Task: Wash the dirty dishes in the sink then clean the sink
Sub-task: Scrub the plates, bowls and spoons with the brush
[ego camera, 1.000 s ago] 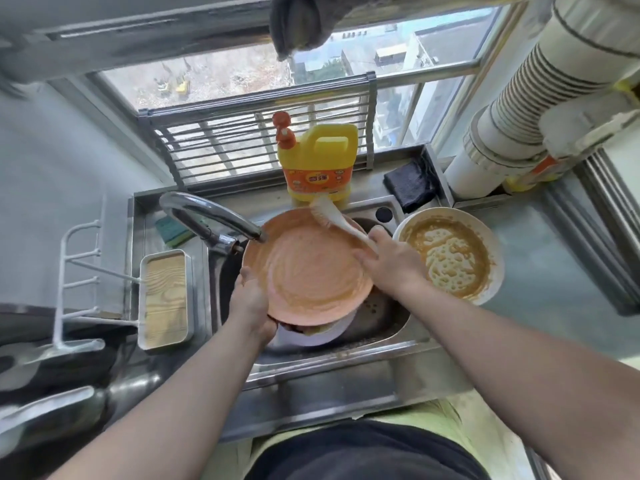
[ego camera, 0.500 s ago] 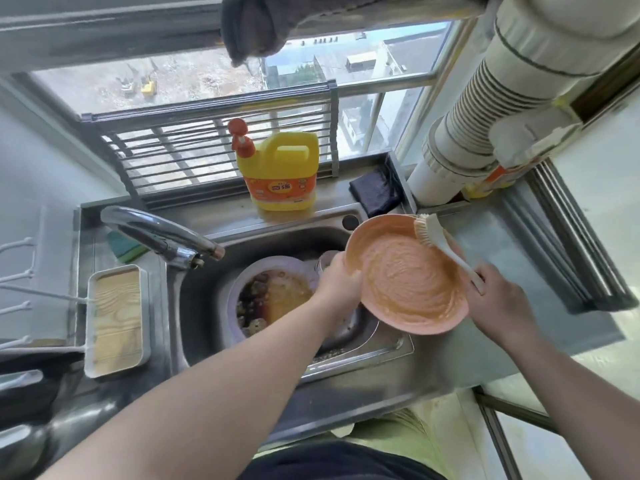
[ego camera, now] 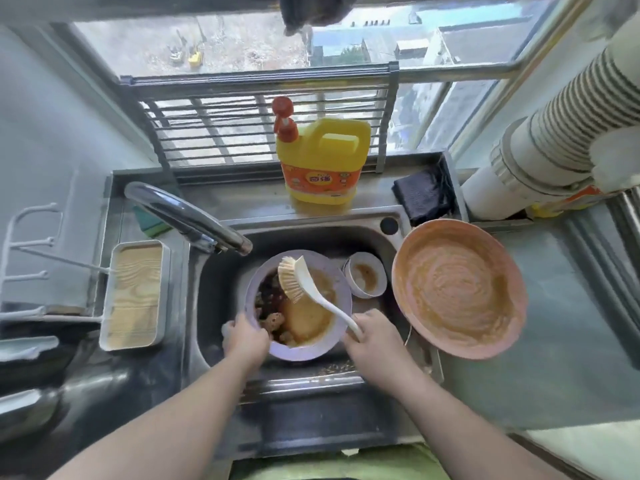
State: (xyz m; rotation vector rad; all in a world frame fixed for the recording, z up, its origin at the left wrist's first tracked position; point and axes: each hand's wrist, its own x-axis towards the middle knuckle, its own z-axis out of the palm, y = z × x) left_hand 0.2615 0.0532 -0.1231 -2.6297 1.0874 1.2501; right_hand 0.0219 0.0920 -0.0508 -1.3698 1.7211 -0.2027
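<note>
Our left hand (ego camera: 246, 337) grips the purple bowl's (ego camera: 313, 351) rim in the sink (ego camera: 214, 278); our right hand (ego camera: 375, 341) clasps the brush (ego camera: 304, 287) handle, bristles over the food scraps.

Both forearms are bare, no sleeves, watch or rings showing on the left hand (ego camera: 246, 337) or right hand (ego camera: 375, 341). Below the sink (ego camera: 214, 289), a light green garment (ego camera: 346, 462) covers the torso.
</note>
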